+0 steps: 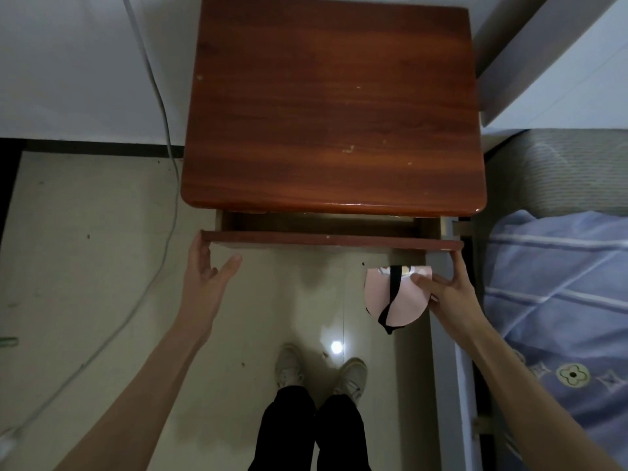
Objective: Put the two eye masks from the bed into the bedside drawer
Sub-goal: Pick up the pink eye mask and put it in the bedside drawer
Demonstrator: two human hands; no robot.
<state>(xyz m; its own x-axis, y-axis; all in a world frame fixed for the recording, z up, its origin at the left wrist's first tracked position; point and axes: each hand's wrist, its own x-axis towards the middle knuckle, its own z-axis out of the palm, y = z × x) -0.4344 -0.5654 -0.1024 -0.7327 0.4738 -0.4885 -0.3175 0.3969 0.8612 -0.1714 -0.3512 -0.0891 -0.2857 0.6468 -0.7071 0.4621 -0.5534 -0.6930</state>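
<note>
- The nightstand (pixel 331 107) stands between a white wall and the bed (pixel 557 283), seen from above; its reddish wood top is bare.
- The drawer (pixel 331 240) is pulled out a little way, showing a narrow dark gap behind its front panel; what lies inside cannot be seen.
- The left hand (pixel 207 270) is at the left end of the drawer front, fingers loosely spread and holding nothing, with the fingertips up against the panel's corner and the thumb pointing right beneath it.
- The right hand (pixel 448 287) is at the right end of the drawer front, just under the panel.
- Its thumb and fingers pinch a pink eye mask (pixel 404 297), which hangs folded below the drawer front and over the floor (pixel 102 266).
- The mask's black strap (pixel 392 294) runs down across the pink fabric and loops out past its lower edge.
- Only this one mask can be made out; it is outside the drawer, near the right end.
- The bed, to the right, carries a blue striped cover with a flower print.
- A pale cable (pixel 163 130) trails down the wall and across the tiled floor to the left.
- The person's shoes (pixel 319 372) and dark trousers show at the bottom, in front of the nightstand.
</note>
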